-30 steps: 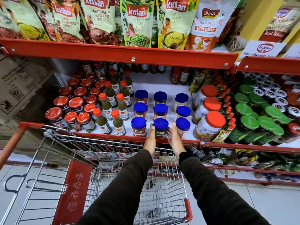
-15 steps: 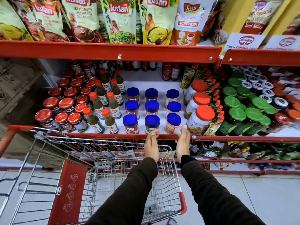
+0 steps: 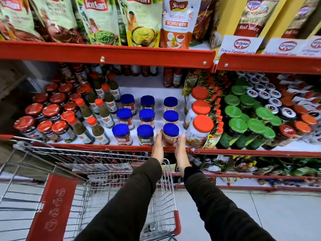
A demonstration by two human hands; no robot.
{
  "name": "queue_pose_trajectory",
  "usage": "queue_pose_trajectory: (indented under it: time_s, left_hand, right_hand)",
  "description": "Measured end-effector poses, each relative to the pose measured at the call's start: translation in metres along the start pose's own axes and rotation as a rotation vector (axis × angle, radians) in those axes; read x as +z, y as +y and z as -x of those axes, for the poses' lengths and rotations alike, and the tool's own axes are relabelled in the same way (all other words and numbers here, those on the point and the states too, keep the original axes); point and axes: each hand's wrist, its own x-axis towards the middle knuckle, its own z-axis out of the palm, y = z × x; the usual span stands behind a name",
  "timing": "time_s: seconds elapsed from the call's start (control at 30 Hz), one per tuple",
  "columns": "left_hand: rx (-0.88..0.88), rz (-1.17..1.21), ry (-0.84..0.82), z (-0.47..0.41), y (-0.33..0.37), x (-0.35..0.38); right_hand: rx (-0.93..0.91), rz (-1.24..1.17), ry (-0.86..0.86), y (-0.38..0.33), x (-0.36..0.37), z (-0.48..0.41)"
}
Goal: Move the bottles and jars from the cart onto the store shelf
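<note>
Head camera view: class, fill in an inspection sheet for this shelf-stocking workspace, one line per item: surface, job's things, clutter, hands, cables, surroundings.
Surface: red-edged store shelf, white deck, bare patch at the back.
Job's things: nine blue-lidded jars in three rows of three; front right blue-lidded jar stands upright at the shelf edge. Wire cart looks empty where visible.
Clutter: nothing seen loose; red-capped sauce bottles on the left, orange-lidded jars on the right.
Hands: left hand and right hand flank the front right jar, fingers at its sides.
Cables: nothing seen.
Surroundings: pouches on the upper shelf, green-lidded jars next bay, tiled floor.
</note>
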Motion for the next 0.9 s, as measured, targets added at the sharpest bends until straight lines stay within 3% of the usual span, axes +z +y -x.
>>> queue_pose_trajectory:
  time_s: [0.47, 0.73, 0.9]
  left_hand:
    - [-0.030, -0.060, 0.073, 0.013, -0.009, 0.010]
    - [-0.015, -0.139, 0.005, 0.026, -0.005, 0.009]
    - [0.216, -0.312, 0.160, 0.045, -0.005, 0.003]
  right_hand:
    - [0.016, 0.118, -0.064, -0.008, -0.030, -0.003]
    - [0.036, 0.210, -0.140, -0.019, -0.040, 0.008]
    - [0.033, 0.212, -0.088, -0.025, -0.073, 0.031]
